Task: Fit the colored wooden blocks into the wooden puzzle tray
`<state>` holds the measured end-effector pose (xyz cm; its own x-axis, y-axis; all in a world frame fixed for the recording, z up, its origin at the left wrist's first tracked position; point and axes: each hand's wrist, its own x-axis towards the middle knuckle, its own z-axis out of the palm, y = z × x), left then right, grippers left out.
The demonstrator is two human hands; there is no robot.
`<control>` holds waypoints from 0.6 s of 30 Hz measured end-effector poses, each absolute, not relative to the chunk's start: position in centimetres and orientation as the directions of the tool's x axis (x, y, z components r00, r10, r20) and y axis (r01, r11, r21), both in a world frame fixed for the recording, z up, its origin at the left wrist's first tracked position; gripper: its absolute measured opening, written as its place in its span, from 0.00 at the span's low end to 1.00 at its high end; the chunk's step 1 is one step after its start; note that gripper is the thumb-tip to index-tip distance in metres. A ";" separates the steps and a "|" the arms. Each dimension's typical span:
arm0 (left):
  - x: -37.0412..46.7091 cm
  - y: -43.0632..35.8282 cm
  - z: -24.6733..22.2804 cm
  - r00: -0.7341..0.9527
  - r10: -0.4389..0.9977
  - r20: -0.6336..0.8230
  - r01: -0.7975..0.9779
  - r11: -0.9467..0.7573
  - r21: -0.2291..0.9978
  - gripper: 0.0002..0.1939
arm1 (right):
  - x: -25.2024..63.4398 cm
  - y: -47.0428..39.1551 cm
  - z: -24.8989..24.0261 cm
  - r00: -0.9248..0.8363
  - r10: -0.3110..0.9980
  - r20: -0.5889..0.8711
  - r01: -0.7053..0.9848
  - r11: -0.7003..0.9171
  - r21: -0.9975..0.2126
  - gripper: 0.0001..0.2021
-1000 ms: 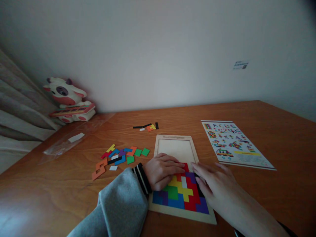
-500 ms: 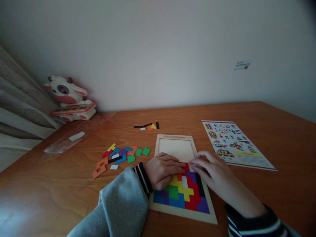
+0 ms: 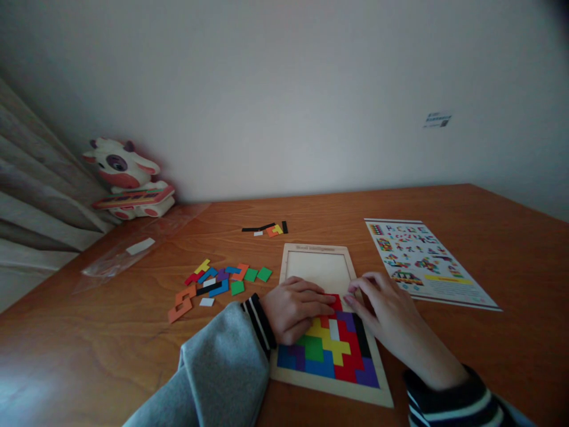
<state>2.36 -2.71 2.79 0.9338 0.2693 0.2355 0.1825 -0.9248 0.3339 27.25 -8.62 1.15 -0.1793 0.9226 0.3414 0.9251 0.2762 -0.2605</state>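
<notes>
A wooden puzzle board [image 3: 329, 389] lies in front of me, its near part filled with flat coloured pieces in red, yellow, green, blue, purple, black and white. My left hand [image 3: 296, 311] rests over the left side of the board, fingers stretched out flat. Its fingertips touch a red puzzle piece [image 3: 336, 303] at the upper row of the filled part. Over the board's right edge is my right hand [image 3: 377, 302], with thumb and fingertips bent together beside that red piece. Whether anything is between those fingertips is hidden.
Loose pieces, among them a green square [image 3: 264, 274] and an orange piece [image 3: 180, 310], lie left of the board. Several more, including a black strip [image 3: 258, 228], lie behind it. A printed sheet [image 3: 427, 255], a clear plastic bag [image 3: 111, 261] and a cow toy [image 3: 131, 181] are also on the table.
My right hand's fingers have bent and drawn closer together at the board's right edge. The left hand stays on the red piece; the view has shifted slightly.
</notes>
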 end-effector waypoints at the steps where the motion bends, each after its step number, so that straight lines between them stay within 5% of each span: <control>1: 2.4 -2.7 2.8 0.935 0.266 0.236 0.179 -0.926 0.334 0.25 | 27.2 -8.6 1.2 -0.183 0.924 0.336 0.923 0.279 -0.266 0.08; 18: 2.2 -2.5 2.9 0.956 0.227 0.184 0.158 -0.932 0.327 0.34 | 27.8 -8.8 1.5 -0.195 0.930 0.311 0.862 0.314 -0.399 0.12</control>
<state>2.24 -2.55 2.88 0.9565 0.2269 0.1836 0.1582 -0.9316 0.3273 27.81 -8.81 1.52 -0.1945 0.9302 0.3114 0.8618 0.3136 -0.3986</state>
